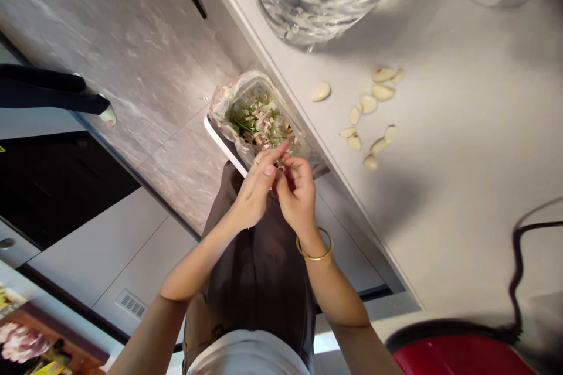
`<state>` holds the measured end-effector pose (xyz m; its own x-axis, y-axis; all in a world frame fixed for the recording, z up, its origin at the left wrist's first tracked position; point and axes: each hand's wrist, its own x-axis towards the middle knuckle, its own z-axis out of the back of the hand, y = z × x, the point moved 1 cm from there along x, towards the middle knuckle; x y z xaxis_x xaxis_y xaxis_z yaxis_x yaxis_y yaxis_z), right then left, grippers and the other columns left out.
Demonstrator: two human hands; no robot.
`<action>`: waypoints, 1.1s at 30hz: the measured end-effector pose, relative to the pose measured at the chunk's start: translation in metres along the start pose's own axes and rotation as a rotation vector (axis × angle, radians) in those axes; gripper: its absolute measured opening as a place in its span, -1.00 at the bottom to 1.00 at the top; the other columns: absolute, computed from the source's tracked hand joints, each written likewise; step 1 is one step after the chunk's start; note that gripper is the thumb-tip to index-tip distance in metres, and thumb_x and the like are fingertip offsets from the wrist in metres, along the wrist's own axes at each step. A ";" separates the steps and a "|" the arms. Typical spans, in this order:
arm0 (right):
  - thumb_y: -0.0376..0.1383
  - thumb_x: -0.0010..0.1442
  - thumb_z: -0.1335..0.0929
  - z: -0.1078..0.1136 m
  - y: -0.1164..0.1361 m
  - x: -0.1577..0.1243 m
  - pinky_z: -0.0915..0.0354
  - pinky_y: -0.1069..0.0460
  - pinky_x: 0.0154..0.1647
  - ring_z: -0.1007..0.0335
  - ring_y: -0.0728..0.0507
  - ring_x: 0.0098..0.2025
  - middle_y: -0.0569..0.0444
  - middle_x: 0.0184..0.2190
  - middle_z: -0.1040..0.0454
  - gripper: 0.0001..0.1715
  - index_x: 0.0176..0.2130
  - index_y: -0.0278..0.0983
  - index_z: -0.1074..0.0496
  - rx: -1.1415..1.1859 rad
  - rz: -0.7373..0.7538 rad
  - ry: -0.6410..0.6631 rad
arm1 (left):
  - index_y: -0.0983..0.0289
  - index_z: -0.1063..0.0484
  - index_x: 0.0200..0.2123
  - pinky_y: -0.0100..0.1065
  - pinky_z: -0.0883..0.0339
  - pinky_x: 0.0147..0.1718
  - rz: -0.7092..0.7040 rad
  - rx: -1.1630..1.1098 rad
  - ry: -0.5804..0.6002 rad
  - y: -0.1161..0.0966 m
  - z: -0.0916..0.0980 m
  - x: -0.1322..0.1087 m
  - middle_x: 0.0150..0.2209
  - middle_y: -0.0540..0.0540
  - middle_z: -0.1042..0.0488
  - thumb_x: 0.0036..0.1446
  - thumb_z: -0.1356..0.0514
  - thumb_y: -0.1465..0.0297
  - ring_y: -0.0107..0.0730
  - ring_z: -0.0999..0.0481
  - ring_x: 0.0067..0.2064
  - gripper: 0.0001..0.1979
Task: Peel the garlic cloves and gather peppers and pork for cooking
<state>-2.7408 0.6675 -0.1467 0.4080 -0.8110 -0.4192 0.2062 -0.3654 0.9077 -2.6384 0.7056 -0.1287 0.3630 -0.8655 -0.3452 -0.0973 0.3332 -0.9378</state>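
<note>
My left hand (pixel 255 190) and my right hand (pixel 298 193) meet at the fingertips above the near edge of a lined bin (pixel 220 102). Between the pinched fingers a small brownish-white garlic clove (pixel 280 166) shows in part; the fingers cover most of it. The left index finger stretches forward over the bin, and a ring is on that hand. A gold bangle circles my right wrist. Papery garlic skins (pixel 266 120) and green scraps (pixel 248 117) lie inside the bin. Several peeled garlic cloves (pixel 368 104) are scattered on the white counter (pixel 440 187) to the right.
A large clear water-filled vessel (pixel 303 6) stands at the counter's far edge. At lower right sits a red appliance (pixel 461 357) with a black cord (pixel 516 269). Another person's legs (pixel 53 91) show at left on the grey tiled floor (pixel 132 41).
</note>
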 end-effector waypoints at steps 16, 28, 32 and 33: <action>-0.20 0.38 -0.25 0.002 0.010 -0.004 -0.39 0.04 -0.18 -0.44 -0.07 -0.18 0.05 -0.19 -0.47 -0.77 0.01 -0.18 -0.29 -0.119 0.099 0.088 | 0.19 -0.62 -0.18 -0.35 -0.41 -0.20 -0.126 0.102 -0.326 0.010 0.001 -0.011 -0.24 0.07 -0.62 0.26 -0.22 0.34 -0.43 -0.53 -0.23 -0.83; -0.11 0.32 -0.31 -0.011 0.008 -0.004 -0.27 0.13 -0.46 -0.19 0.07 -0.51 0.21 -0.38 -0.31 -0.83 -0.14 -0.12 -0.32 0.264 -0.076 -0.056 | 0.18 -0.55 -0.03 -0.34 -0.47 -0.20 0.086 -0.173 -0.464 0.017 -0.012 -0.013 -0.13 0.09 -0.62 0.30 -0.15 0.19 -0.37 -0.60 -0.16 -0.69; -0.11 0.30 -0.34 -0.006 0.010 0.000 -0.22 0.13 -0.49 -0.10 0.09 -0.55 0.25 -0.45 -0.22 -0.83 -0.21 -0.14 -0.34 0.453 -0.139 0.030 | 0.18 -0.51 -0.01 -0.33 -0.48 -0.24 0.164 -0.370 -0.380 0.016 -0.009 -0.010 -0.18 0.08 -0.61 0.29 -0.15 0.15 -0.45 -0.57 -0.32 -0.67; -0.10 0.29 -0.34 -0.005 0.011 0.000 -0.21 0.13 -0.50 -0.10 0.09 -0.55 0.25 -0.46 -0.21 -0.82 -0.22 -0.14 -0.34 0.474 -0.159 0.041 | 0.18 -0.48 0.01 -0.33 -0.48 -0.26 0.187 -0.426 -0.344 0.016 -0.007 -0.008 -0.20 0.06 -0.60 0.29 -0.14 0.15 -0.48 -0.55 -0.37 -0.67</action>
<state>-2.7342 0.6654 -0.1372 0.4411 -0.7130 -0.5450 -0.1543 -0.6585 0.7366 -2.6498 0.7152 -0.1408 0.5774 -0.6109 -0.5418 -0.5276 0.2272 -0.8185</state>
